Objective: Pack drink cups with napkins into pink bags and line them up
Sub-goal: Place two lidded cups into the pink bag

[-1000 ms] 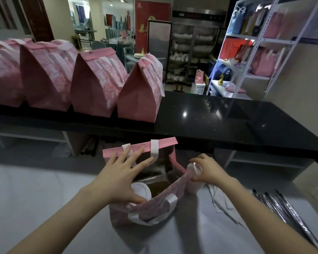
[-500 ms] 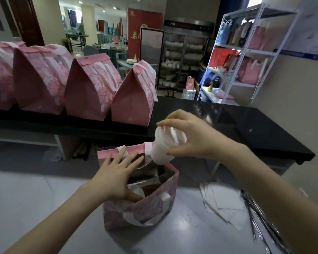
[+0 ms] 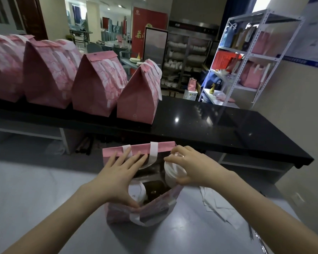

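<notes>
An open pink bag point(image 3: 121, 214) with white handles stands on the grey table in front of me. My left hand point(image 3: 120, 177) lies spread over the bag's left rim, fingers straight, holding the mouth apart. One white lidded cup point(image 3: 137, 192) sits inside at the left. My right hand point(image 3: 190, 166) grips a second white cup point(image 3: 171, 174) by its lid, low in the bag's right side. White napkins point(image 3: 218, 208) lie on the table to the right of the bag.
Several closed pink bags point(image 3: 97, 85) stand in a row on the black counter point(image 3: 218, 123) behind. The counter's right half is bare. Wrapped straws point(image 3: 253, 235) lie at the table's right edge. A white shelving rack point(image 3: 250, 57) stands far right.
My right hand picked the cup up from beside the bag, raised it above the opening, and has lowered it into the bag's right side. The left hand stayed on the rim.
</notes>
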